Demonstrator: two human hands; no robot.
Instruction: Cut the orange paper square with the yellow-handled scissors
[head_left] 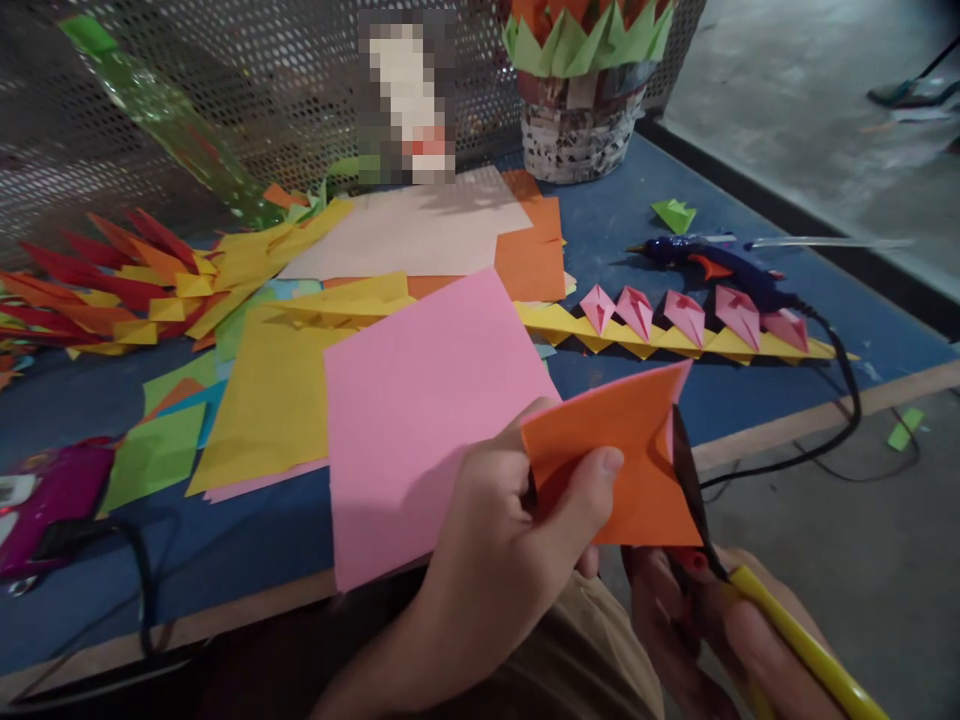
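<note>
Orange folded paper (pixel 622 465) sits pinched between my left hand's (pixel 499 560) thumb and fingers, just past the table edge (pixel 787 425). My right hand (pixel 712 625) grips yellow-handled scissors (pixel 750 590), blade against the paper's right edge.

The scene is dim and unevenly lit, brightest on the grey concrete floor (pixel 795 90) at upper right, while the blue tabletop (pixel 247 540) falls into shadow at lower left. Edges bend from wide-angle distortion. One pixelated block (pixel 406 95) hides detail on the perforated metal screen (pixel 247 90).
</note>
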